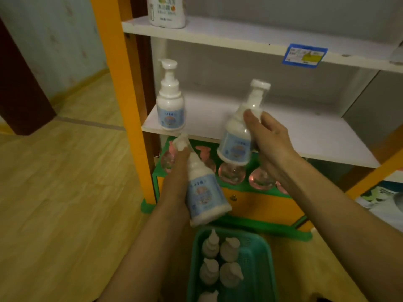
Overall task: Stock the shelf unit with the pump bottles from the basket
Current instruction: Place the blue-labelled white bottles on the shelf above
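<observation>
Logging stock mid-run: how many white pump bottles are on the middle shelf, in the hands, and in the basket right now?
On the middle shelf: 1
In the left hand: 1
In the right hand: 1
In the green basket: 5 visible, one cut off by the frame edge
Total: 8

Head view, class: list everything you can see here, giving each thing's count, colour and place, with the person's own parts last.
Shelf unit: one, white boards, orange posts, ahead.
Pump bottle on shelf: one, white, blue label, middle board's left end.
Held pump bottles: two, white; left bottle, right bottle.
Basket: one, green, bottom centre.
Bottles in basket: at least five, white.
Pink bottles: several, lowest level.
Large bottle: one, white, upper board.
Price tag: one, blue, upper board's edge.
Left hand, right hand: each grips one bottle.
</observation>
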Tool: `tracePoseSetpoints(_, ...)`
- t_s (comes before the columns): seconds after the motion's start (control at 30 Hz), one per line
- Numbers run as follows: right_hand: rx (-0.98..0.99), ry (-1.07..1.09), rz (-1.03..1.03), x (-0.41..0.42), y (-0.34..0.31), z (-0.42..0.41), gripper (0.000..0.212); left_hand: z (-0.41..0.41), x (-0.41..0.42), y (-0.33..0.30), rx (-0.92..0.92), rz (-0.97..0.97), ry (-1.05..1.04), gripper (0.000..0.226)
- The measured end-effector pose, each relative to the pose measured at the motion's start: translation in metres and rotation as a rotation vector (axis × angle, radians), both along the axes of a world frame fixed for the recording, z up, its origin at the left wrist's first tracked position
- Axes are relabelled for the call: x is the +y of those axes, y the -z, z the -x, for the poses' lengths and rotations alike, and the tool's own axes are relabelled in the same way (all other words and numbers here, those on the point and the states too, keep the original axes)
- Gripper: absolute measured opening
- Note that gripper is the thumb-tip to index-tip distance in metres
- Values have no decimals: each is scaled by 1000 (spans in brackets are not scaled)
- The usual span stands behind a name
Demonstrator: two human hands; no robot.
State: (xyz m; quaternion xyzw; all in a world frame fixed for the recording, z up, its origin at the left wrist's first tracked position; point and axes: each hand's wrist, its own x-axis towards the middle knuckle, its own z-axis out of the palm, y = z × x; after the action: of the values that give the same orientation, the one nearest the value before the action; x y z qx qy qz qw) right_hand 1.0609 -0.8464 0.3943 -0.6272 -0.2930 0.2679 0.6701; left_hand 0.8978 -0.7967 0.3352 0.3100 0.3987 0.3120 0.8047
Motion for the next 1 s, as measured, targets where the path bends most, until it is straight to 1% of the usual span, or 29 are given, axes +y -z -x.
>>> tracePoseSetpoints(0.07, -17, -11, -15, 19, -1, 0, 29, 1, 6, 0, -29, -2, -71, 39)
tracePoseSetpoints(0.17, -21, -15, -17, 43, -4, -3, 30, -3, 11, 0, -76, -33, -128, 28)
tracePoseSetpoints(0.23, -25, -23, -27, 57, -8, -6, 31, -2, 16, 4, -106, -99, -171, 22)
tracePoseSetpoints(0.27, -40, -28, -26, 63, -10, -9, 32, -2, 19, 5, -110, -124, -171, 26)
tracePoseSetpoints(0.3, -61, -29, -20, 70, -11, -12, 34, -1, 24, 5, -102, -152, -134, 42)
tracePoseSetpoints(0.33, -80, -28, -13, 75, -12, -15, 36, 0, 28, 5, -99, -168, -74, 66)
tracePoseSetpoints(0.37, -97, -26, -6, 80, -13, -18, 38, 2, 33, 7, -75, -167, -41, 85)
tracePoseSetpoints(0.4, -113, -30, 0, 85, -13, -21, 39, 2, 36, 8, -71, -150, -31, 90)
tracePoseSetpoints(0.43, -129, -37, 10, 89, -13, -23, 40, 2, 37, 7, -81, -136, -39, 80)
tracePoseSetpoints(0.5, -152, -49, 34, 97, -11, -25, 39, -1, 35, 5, -129, -79, -101, 46)
tracePoseSetpoints(0.53, -156, -53, 43, 100, -9, -26, 38, -3, 33, 4, -148, -41, -148, 34)
tracePoseSetpoints(0.57, -158, -58, 47, 104, -7, -25, 38, -3, 31, 1, -164, -22, -183, 27)
tracePoseSetpoints(0.6, -158, -62, 49, 107, -4, -25, 38, -3, 30, -1, -181, 1, -207, 26)
tracePoseSetpoints(0.7, -187, -65, 69, 115, 5, -21, 38, -2, 33, -5, -176, 50, -242, 34)
tracePoseSetpoints(0.83, -182, -53, 76, 120, 11, -20, 43, -1, 37, 0, -134, 28, -238, 38)
tracePoseSetpoints(0.9, -194, -54, 81, 121, 11, -20, 42, 1, 37, 1, -87, 9, -237, 41)
tracePoseSetpoints(1.0, -223, -62, 92, 119, 10, -21, 41, 2, 36, -3, -64, -3, -189, 43)
